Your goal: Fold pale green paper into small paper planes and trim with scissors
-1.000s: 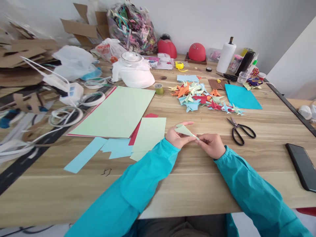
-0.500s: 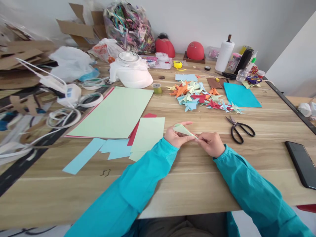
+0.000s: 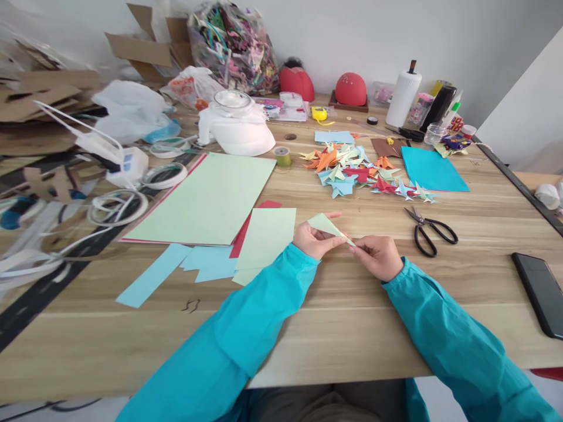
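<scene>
1. Location: pale green folded paper (image 3: pixel 324 224) held between both hands over the wooden table (image 3: pixel 352 334), on the near side of the paper birds (image 3: pixel 359 174). Gap to the tabletop cannot be judged.
2. Left hand (image 3: pixel 310 239): thumb pressed on the paper, fingers behind; one finger points out past the wide end.
3. Right hand (image 3: pixel 377 257): thumb and finger in a narrow pinch at the thin tip.
4. Handling (judged): very light, fairly crisp, takes a crease; little slip expected. Thin tip likely to crumple or tear if twisted.
5. Hold (judged): fingertips on the layered edge, light pressure, wide flap left free.
6. Obscured: layer count and underside of the paper; right hand's curled fingers. Left sleeve (image 3: pixel 246 319) covers part of a small green sheet (image 3: pixel 269 234). Phone (image 3: pixel 537 293) cut off at frame edge.
</scene>
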### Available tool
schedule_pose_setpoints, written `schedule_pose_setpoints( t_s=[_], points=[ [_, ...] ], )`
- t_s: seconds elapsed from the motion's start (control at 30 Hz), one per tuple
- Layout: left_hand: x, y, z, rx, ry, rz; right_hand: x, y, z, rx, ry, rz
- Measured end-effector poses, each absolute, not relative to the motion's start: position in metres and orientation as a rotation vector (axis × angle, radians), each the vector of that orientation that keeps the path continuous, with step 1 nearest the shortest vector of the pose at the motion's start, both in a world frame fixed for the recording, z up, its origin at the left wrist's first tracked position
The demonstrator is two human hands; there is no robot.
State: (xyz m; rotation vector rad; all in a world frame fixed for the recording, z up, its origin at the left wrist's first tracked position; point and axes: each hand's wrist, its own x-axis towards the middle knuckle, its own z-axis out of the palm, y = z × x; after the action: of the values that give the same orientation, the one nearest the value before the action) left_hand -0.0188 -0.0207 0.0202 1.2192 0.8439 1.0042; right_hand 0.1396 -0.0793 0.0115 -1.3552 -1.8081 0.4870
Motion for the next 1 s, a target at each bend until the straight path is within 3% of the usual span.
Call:
schedule_pose_setpoints(
  t_s=[0.6, 1.0],
  points=[
    [-0.0181, -0.0198, 0.0129, 1.333, 0.786, 0.943, 0.1349, -0.0827, 0.0105, -1.279, -1.805, 0.297],
    [-0.0154, -0.0243, 0.0122, 1.322, 0.779, 0.928, 0.1345, -0.0821, 0.0160, -1.362, -1.799, 0.501]
  ],
)
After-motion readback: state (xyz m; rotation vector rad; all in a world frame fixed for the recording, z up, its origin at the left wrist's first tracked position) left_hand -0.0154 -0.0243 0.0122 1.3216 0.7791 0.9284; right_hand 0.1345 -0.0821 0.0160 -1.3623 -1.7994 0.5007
